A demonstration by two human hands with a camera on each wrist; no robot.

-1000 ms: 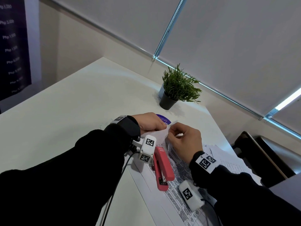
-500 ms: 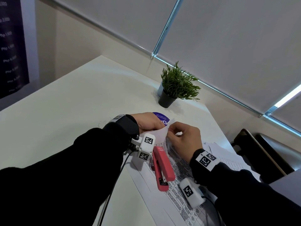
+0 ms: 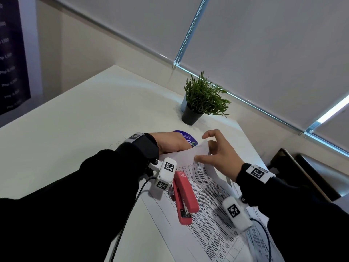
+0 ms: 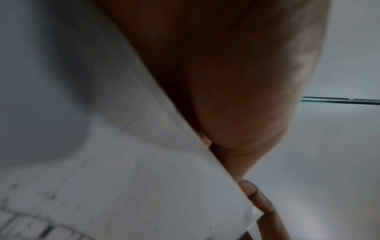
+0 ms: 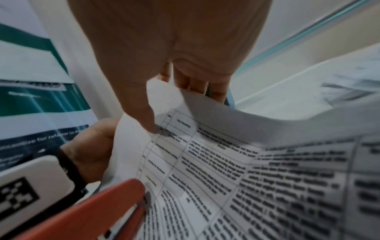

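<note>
A stack of printed sheets point(image 3: 213, 203) with tables of text lies on the white table point(image 3: 75, 129). My left hand point(image 3: 173, 143) grips the stack's far corner; in the left wrist view the paper point(image 4: 144, 170) runs under the palm, with a fingertip point(image 4: 252, 190) at its edge. My right hand point(image 3: 217, 154) has its fingers spread behind the lifted, curled top sheet point(image 5: 205, 146). Its thumb point(image 5: 144, 116) presses on the printed side. A red stapler point(image 3: 184, 197) lies on the sheets between my wrists, also seen close up as the stapler point(image 5: 92, 211).
A small potted plant point(image 3: 204, 99) stands at the table's far edge, and a round purple sticker point(image 3: 188, 138) lies beyond my left hand. More papers point(image 3: 260, 242) lie under my right forearm. A dark chair point(image 3: 302, 176) stands right of the table.
My right hand went from a tight pinch on the sheet's corner to spread fingers, and the top sheet now curls up higher. The left hand and stapler stayed put.
</note>
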